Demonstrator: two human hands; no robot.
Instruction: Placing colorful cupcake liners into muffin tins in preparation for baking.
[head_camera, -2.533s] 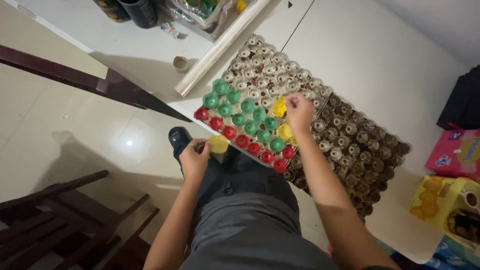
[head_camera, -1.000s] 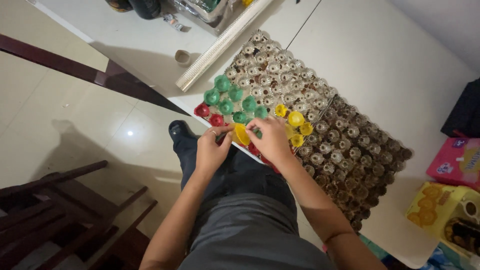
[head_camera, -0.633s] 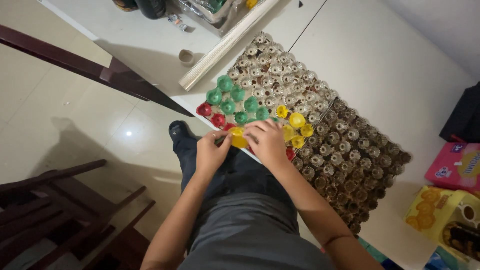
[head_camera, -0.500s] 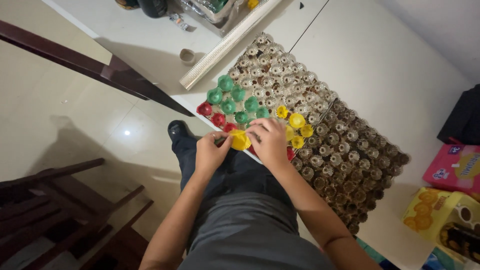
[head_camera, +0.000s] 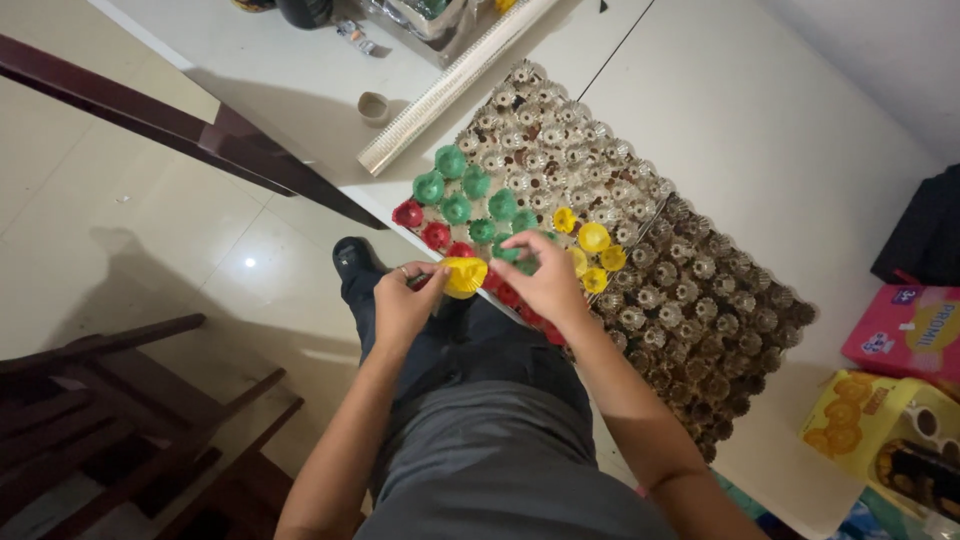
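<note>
My left hand (head_camera: 403, 300) holds a stack of yellow paper cups (head_camera: 463, 277) at the table's near edge. My right hand (head_camera: 543, 280) pinches at the top of that stack with its fingertips, just over the red cups (head_camera: 436, 235) in the front row. Behind them sit green cups (head_camera: 457, 187) and several yellow cups (head_camera: 591, 250). All stand over a wide spread of small brown and silver cakes (head_camera: 650, 250) on the white table (head_camera: 780, 130).
A long silver foil roll (head_camera: 455, 85) and a small tape ring (head_camera: 373, 108) lie at the table's far left. A pink box (head_camera: 905, 330) and a yellow biscuit box (head_camera: 865, 425) stand at the right. A dark wooden chair (head_camera: 130, 420) is on the tiled floor at left.
My right hand left the yellow cups on the spread and came back to the stack in my left hand. More yellow cups now stand in the cluster.
</note>
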